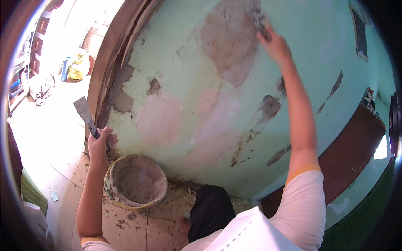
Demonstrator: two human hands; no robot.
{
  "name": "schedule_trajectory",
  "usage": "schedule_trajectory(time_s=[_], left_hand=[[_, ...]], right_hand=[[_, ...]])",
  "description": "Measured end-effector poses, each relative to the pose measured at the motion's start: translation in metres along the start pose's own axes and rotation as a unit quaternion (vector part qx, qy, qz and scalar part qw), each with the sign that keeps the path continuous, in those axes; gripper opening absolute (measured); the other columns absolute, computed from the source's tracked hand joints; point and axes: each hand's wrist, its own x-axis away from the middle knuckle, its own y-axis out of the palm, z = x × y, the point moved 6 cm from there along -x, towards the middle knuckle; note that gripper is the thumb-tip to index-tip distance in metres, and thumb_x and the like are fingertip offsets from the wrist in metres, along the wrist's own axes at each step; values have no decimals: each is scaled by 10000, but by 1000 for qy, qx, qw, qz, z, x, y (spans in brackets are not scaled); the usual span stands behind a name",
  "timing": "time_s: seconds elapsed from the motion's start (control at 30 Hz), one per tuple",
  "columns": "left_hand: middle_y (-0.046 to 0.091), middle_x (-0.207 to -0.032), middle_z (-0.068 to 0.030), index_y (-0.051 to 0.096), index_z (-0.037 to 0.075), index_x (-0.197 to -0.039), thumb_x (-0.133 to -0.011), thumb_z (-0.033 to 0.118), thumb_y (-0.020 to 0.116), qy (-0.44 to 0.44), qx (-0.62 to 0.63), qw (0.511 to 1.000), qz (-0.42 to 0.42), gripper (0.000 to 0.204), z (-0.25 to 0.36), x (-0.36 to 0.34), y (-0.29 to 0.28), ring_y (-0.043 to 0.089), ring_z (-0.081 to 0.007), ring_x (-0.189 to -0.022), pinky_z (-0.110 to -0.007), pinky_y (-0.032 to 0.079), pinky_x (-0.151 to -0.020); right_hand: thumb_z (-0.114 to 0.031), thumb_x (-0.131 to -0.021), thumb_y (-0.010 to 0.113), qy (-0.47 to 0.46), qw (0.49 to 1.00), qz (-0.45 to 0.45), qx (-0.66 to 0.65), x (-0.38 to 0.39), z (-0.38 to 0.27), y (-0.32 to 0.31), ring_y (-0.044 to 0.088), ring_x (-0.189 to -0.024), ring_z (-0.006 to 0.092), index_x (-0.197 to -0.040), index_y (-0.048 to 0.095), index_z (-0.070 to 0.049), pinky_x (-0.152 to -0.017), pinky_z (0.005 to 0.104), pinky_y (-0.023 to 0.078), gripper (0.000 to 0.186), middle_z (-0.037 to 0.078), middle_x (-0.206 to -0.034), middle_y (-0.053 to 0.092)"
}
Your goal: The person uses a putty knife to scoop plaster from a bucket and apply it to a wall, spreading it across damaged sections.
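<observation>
Low at the left, beside the door frame, my left hand (pixel 100 144) is closed round the dark handle of a putty knife (pixel 85 113). Its flat blade points up and to the left. My right hand (pixel 277 49) reaches up to the pale green wall (pixel 171 46), its fingers closed on a small grey hand tool (pixel 258 20). That tool is blurred, so its exact kind is unclear. It touches or nearly touches the right edge of a large brownish-grey plaster patch (pixel 230 42). Below my left hand stands a round bucket (pixel 161 194) with greyish residue inside and a yellow handle.
Smooth pinkish patches (pixel 159 119) and a bare dark spot (pixel 270 106) mark the lower wall. Crumbs of debris lie on the tiled floor (pixel 130 236). A wooden door frame (pixel 104 62) borders the wall at left; a brown panel (pixel 356 146) leans at right. A yellow gas cylinder (pixel 77 67) stands beyond the doorway.
</observation>
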Motion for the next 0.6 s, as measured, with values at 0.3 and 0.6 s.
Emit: schedule_trajectory(time_s=[0.3, 0.6], left_hand=[[672, -966, -140, 504, 52, -953, -964, 140, 674, 0, 14, 1000, -21, 192, -3, -5, 1, 689, -205, -743, -351, 603, -653], [677, -960, -132, 513, 54, -949, -958, 153, 688, -2, 24, 1000, -10, 201, -8, -7, -1, 684, -205, -763, -360, 595, -665]], right_hand=[[-661, -909, 566, 16, 993, 112, -11, 24, 11, -23, 654, -990, 423, -1466, 518, -184, -834, 486, 545, 734, 275, -1029, 644], [-675, -903, 551, 57, 998, 21, -25, 49, 17, 29, 632, -1100, 456, -1494, 481, -209, -940, 511, 517, 756, 316, -1183, 614]])
